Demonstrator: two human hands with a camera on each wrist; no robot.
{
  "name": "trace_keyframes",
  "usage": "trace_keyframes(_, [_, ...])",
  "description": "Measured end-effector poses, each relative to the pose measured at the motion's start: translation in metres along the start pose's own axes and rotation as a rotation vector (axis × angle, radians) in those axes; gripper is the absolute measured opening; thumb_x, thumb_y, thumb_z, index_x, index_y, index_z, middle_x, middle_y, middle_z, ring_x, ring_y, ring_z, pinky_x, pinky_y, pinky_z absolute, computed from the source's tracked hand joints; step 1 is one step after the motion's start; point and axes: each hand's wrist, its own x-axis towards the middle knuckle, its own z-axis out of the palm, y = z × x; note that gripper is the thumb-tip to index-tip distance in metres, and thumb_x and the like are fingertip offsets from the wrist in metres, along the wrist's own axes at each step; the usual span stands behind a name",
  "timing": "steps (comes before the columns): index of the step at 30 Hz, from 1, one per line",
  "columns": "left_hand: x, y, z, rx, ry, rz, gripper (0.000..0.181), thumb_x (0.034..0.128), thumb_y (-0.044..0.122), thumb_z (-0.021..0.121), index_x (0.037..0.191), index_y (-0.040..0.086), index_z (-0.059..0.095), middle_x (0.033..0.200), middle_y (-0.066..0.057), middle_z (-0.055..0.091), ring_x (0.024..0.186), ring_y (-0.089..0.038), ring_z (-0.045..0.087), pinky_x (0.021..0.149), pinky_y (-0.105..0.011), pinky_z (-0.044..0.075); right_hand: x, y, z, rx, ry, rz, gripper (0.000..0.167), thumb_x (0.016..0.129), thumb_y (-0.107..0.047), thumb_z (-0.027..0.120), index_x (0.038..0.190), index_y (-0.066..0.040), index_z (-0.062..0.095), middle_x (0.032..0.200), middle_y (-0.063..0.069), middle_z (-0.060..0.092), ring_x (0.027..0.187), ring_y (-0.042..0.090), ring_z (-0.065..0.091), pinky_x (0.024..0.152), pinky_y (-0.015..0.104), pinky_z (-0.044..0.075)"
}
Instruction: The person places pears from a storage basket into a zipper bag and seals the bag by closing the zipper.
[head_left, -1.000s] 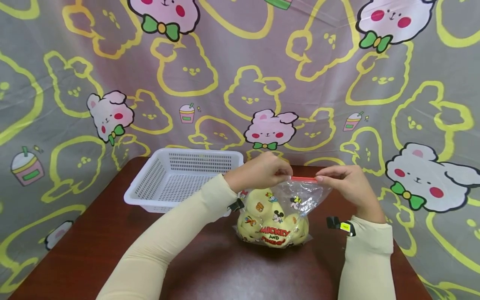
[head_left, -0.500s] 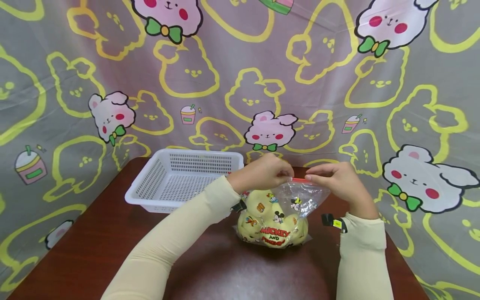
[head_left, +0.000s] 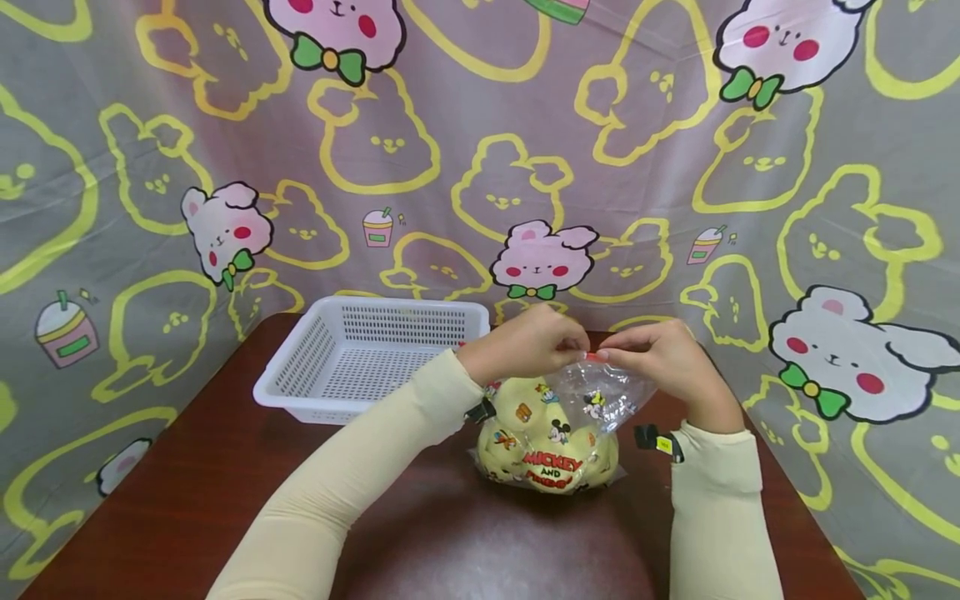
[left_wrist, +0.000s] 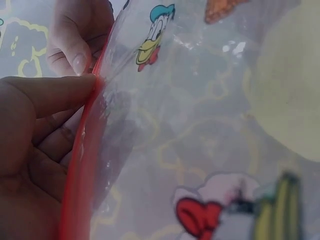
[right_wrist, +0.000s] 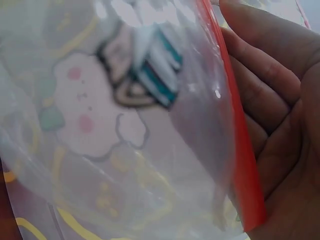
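Note:
A clear zip bag [head_left: 551, 471] printed with cartoon figures and "Mickey and Friends" stands upright on the table, pale yellow lumps [left_wrist: 290, 85] filling its lower part. Their kind is hard to tell through the plastic. Along its top runs a red zip strip [right_wrist: 242, 150]. My left hand [head_left: 525, 342] pinches that strip between thumb and fingers. Close beside it, my right hand [head_left: 667, 358] also pinches the strip, with only a short red stretch showing between the two hands in the head view. In the left wrist view the right fingertips appear just beyond the left thumb.
Behind my left forearm, a white perforated plastic basket [head_left: 273, 400] stands at the back left of the dark red-brown table [head_left: 480, 550]. A small red bit shows by its right rim. A patterned curtain [head_left: 420, 100] encloses the back and sides.
My right hand has slid left along the red strip, toward my left hand. The left hand stays nearly in place, and the bag has hardly moved.

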Motion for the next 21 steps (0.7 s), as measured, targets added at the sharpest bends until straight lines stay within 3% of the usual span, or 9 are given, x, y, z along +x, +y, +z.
trace_keyframes(10, [-0.0005,-0.0021,0.0013,-0.001,-0.017,0.003,0.009,0.0899,0.008,0.068,0.089,0.013,0.076,0.08,0.007,0.067,0.068,0.0,0.057,0.067,-0.013,0.045,0.0016,-0.0046,0.0016,0.001,-0.07,0.01,0.007,0.081,-0.019,0.081,0.085,-0.013,0.08,0.078,-0.004,0.072,0.072,0.016,0.062,0.059,0.028,0.05])
trace_keyframes(21, [-0.0045,-0.0024,-0.0029,-0.021,-0.021,0.006,0.012,0.0914,0.007,0.066,0.088,0.012,0.076,0.074,0.007,0.061,0.062,-0.003,0.052,0.062,-0.016,0.044,0.0035,-0.0048,0.0006,-0.006,-0.071,-0.031,0.007,0.082,-0.017,0.08,0.083,-0.011,0.079,0.077,-0.005,0.071,0.07,0.016,0.061,0.057,0.027,0.05])
